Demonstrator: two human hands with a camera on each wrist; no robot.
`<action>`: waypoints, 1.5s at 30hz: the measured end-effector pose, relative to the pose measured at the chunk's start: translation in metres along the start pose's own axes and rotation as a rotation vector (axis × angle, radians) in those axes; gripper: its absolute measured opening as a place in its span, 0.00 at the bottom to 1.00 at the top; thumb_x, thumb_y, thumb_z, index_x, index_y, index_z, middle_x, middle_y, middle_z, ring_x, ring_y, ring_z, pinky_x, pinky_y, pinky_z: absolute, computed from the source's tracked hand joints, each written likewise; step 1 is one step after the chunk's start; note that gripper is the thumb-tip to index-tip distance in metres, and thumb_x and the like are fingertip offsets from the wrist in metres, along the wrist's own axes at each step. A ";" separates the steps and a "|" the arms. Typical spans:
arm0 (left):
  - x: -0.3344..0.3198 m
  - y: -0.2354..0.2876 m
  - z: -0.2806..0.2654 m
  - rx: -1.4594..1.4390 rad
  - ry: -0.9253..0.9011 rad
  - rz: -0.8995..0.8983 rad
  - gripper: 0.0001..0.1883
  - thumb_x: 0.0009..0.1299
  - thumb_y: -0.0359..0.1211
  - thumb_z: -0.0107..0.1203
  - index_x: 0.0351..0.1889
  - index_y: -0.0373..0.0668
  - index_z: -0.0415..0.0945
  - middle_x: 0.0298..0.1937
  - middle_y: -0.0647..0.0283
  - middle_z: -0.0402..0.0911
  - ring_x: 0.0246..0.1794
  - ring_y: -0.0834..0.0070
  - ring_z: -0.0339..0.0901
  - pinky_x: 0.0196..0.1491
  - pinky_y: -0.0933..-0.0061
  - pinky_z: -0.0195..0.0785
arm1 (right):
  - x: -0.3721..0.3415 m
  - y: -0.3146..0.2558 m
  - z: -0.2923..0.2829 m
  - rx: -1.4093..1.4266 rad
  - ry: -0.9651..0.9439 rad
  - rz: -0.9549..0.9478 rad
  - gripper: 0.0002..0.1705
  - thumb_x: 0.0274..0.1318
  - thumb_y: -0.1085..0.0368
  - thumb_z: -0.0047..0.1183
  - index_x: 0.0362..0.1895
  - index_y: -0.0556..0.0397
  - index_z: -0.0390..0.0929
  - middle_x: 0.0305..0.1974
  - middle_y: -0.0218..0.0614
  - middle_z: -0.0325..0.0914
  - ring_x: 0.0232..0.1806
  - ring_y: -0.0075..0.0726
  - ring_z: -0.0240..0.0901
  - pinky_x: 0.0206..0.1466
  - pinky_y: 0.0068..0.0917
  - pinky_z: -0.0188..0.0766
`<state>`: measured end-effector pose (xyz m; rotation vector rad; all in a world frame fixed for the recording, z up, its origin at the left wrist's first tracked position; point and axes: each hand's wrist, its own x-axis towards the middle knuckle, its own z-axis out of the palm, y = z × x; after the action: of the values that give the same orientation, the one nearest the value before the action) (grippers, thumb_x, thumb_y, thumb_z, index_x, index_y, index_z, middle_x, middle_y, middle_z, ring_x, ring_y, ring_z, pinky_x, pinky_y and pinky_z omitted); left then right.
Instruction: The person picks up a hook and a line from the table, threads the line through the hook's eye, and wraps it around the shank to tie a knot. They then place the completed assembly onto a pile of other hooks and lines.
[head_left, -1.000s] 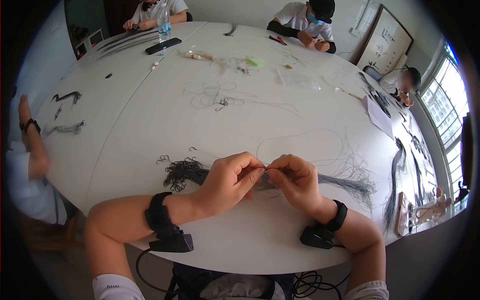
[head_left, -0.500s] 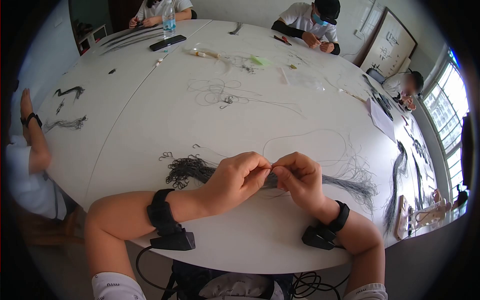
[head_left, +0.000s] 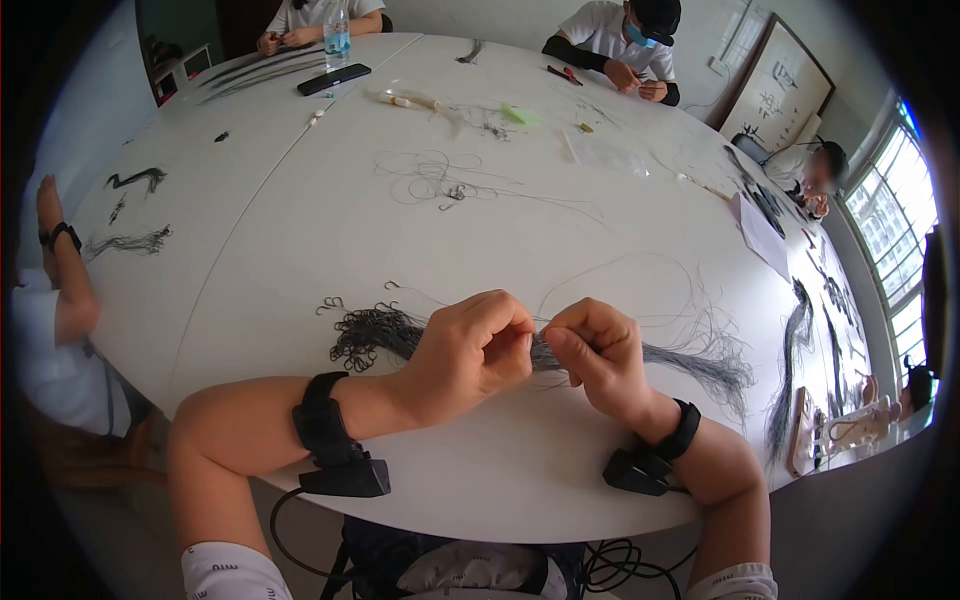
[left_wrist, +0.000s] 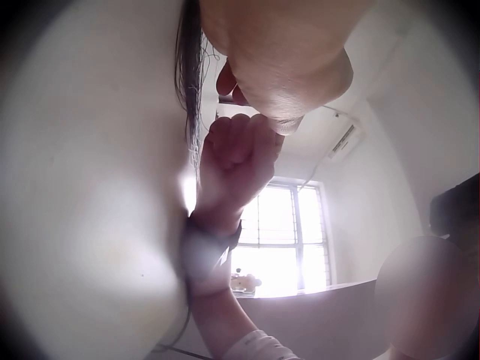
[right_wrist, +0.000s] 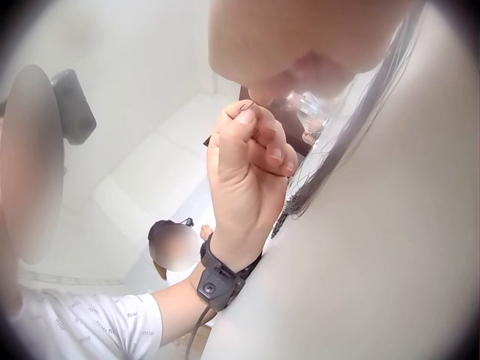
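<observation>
My left hand (head_left: 462, 352) pinches a tiny fish hook (right_wrist: 246, 106) between thumb and forefinger, its bend showing at the fingertips in the right wrist view. Close beside it, my right hand (head_left: 602, 362) has its thumb pressed to the curled forefinger, pinching fine fishing line; the line at its fingertips is barely visible. Below both hands lies a thick bundle of dark fish hooks (head_left: 362, 338) on lines, hooks at the left. Its loose line ends (head_left: 705, 368) fan out to the right. The hands hide the bundle's middle.
On the white table (head_left: 450, 470) lie a tangle of line with hooks (head_left: 455, 192), a phone (head_left: 335, 80), a bottle (head_left: 337, 40) and a paper sheet (head_left: 758, 235). More line bundles (head_left: 795, 360) and a phone stand (head_left: 840, 430) are at the right. Other people sit around the edge.
The fingertips of my two hands, touching earlier, have drawn slightly apart. My left hand has turned a little and its fingers show a rounder gap. The bundle stays in place.
</observation>
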<state>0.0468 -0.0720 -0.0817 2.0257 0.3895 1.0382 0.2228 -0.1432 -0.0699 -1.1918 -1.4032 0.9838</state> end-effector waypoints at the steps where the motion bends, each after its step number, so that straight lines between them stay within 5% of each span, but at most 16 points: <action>1: 0.000 -0.001 0.000 -0.007 0.017 -0.012 0.04 0.62 0.24 0.53 0.33 0.38 0.70 0.28 0.66 0.73 0.26 0.84 0.72 0.30 0.82 0.68 | 0.000 0.000 0.000 0.008 0.013 -0.012 0.05 0.59 0.68 0.50 0.32 0.57 0.74 0.19 0.23 0.69 0.16 0.12 0.59 0.18 0.14 0.55; 11: 0.001 -0.001 -0.002 -0.252 0.069 -0.233 0.04 0.66 0.28 0.52 0.35 0.37 0.71 0.28 0.68 0.73 0.20 0.88 0.64 0.23 0.84 0.59 | -0.002 0.001 0.002 -0.112 0.105 -0.087 0.01 0.55 0.73 0.52 0.32 0.58 0.75 0.21 0.25 0.72 0.23 0.14 0.63 0.28 0.15 0.62; 29: 0.002 0.000 0.000 -0.020 -0.046 -0.099 0.04 0.66 0.28 0.53 0.36 0.40 0.71 0.32 0.66 0.73 0.25 0.84 0.70 0.26 0.82 0.64 | -0.002 -0.001 0.001 -0.038 0.077 -0.052 0.03 0.58 0.71 0.50 0.32 0.57 0.74 0.21 0.24 0.69 0.19 0.12 0.60 0.20 0.12 0.55; 45: 0.005 0.003 -0.002 0.043 -0.005 -0.095 0.04 0.65 0.26 0.51 0.33 0.38 0.67 0.32 0.63 0.71 0.23 0.78 0.68 0.26 0.78 0.64 | 0.000 0.004 -0.001 -0.210 0.164 -0.100 0.02 0.51 0.74 0.52 0.31 0.57 0.74 0.25 0.30 0.72 0.27 0.21 0.64 0.32 0.19 0.63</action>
<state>0.0484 -0.0699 -0.0764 2.0273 0.5051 0.9740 0.2248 -0.1430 -0.0733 -1.3109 -1.4450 0.6652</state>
